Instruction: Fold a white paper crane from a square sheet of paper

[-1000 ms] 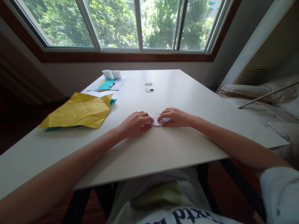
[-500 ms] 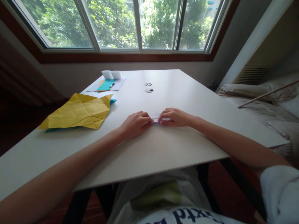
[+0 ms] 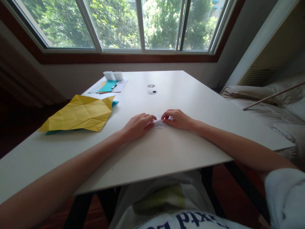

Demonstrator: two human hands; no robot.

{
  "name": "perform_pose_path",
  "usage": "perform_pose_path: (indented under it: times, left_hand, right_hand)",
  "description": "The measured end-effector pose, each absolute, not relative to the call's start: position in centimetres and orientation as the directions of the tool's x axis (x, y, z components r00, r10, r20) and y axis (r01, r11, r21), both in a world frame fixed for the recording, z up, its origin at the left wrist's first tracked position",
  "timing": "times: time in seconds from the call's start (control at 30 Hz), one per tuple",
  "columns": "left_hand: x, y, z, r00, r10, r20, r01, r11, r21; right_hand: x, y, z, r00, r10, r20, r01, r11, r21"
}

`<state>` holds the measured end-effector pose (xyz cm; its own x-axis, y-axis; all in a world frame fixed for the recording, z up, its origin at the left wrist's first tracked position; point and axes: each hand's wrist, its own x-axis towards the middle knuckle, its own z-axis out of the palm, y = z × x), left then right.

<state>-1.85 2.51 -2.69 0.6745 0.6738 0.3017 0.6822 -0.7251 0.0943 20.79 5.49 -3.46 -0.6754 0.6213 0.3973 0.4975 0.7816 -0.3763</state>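
A small folded piece of white paper [image 3: 160, 124] lies on the white table [image 3: 181, 146], near its middle. My left hand [image 3: 137, 125] rests on the paper's left end with its fingertips pressing it down. My right hand [image 3: 176, 118] pinches the paper's right part between fingers and thumb. Both hands cover much of the paper, so its exact shape is hidden.
A large creased yellow sheet [image 3: 81, 113] lies over a teal sheet at the left edge. At the back left are white sheets, a teal card [image 3: 108, 86], a pen and two small white paper boxes [image 3: 113, 75]. Two round cable holes [image 3: 152, 91] sit mid-table. A bed [image 3: 269, 108] stands right.
My right hand has curled and drawn slightly left and up, lifting an edge of the white paper. My left hand has stayed almost still on it.
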Motion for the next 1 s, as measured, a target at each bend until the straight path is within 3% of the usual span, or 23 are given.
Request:
perform_pose_path:
  times: [0.13,0.27,0.43,0.7,1.0]
  left_hand:
    - [-2.1,2.6,-2.4,0.736,0.624,0.262,0.641,-0.767,0.027]
    - [-2.4,2.7,-2.2,0.798,0.565,0.207,0.584,-0.811,-0.036]
    - [-2.6,2.7,-2.1,0.799,0.572,0.187,0.584,-0.812,-0.011]
    - [-2.6,2.6,-1.6,0.807,0.572,0.149,0.582,-0.812,-0.034]
    - [-3.6,3.1,-0.4,0.798,0.603,0.019,0.597,-0.794,0.117]
  right_hand:
    - [20.7,5.4,-3.3,-0.683,0.633,0.364,0.516,0.771,-0.373]
    - [20.9,5.3,-3.1,-0.743,0.58,0.334,0.501,0.813,-0.296]
    - [21.0,5.1,-2.9,-0.78,0.528,0.336,0.471,0.849,-0.24]
    - [20.5,4.9,-3.0,-0.718,0.612,0.33,0.562,0.791,-0.244]
    - [20.9,5.5,-2.7,-0.735,0.62,0.275,0.515,0.774,-0.369]
